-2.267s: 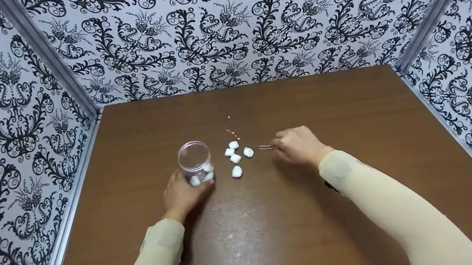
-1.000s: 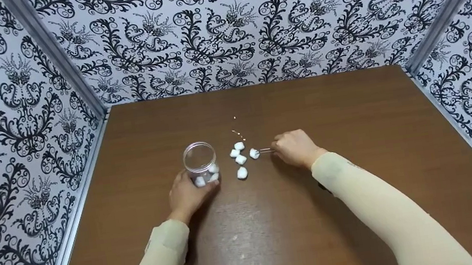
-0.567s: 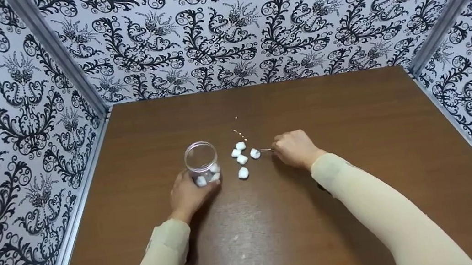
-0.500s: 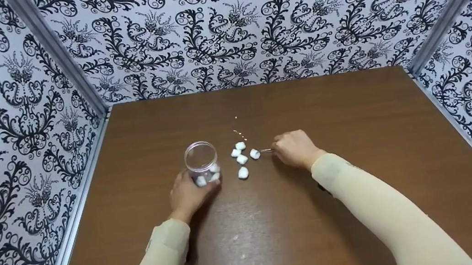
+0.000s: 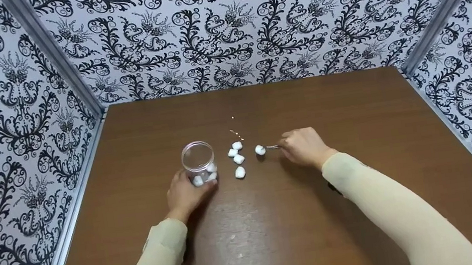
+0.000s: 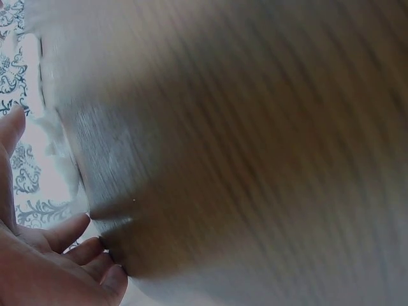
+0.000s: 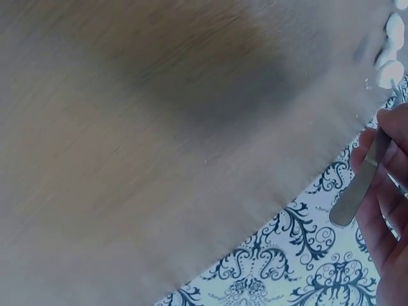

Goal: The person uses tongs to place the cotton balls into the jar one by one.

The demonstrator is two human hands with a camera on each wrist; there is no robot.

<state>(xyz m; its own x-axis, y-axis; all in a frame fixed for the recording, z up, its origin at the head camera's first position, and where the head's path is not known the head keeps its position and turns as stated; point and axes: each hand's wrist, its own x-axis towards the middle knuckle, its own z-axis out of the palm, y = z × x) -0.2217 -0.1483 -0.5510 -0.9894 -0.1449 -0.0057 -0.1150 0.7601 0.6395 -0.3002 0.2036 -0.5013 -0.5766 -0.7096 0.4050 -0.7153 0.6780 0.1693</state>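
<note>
My left hand [image 5: 185, 195] grips the lower part of a clear, open-topped jar [image 5: 198, 156] standing on the table, with several white marshmallow-like pieces [image 5: 198, 181] inside. Near the table's middle, my right hand [image 5: 305, 147] pinches a thin metal fork [image 5: 272, 147] pointing left. Its flat, rounded handle [image 7: 354, 199] shows in the right wrist view. At the fork's tip sits one white piece [image 5: 260, 150], slightly above the table with a shadow below. More of the white pieces [image 5: 238, 159] lie between jar and fork. In the left wrist view, the left fingers [image 6: 70, 233] curve beside the blurry jar.
Small pale crumbs [image 5: 236, 133] dot the brown wooden table [image 5: 328, 96] behind the white pieces. Patterned black-and-white panels [image 5: 221, 28] with grey metal posts enclose the back and both sides.
The right hand has moved the fork to the white piece, picked the piece up on its tip, and drawn it slightly right, away from the others. The left hand stays on the jar.
</note>
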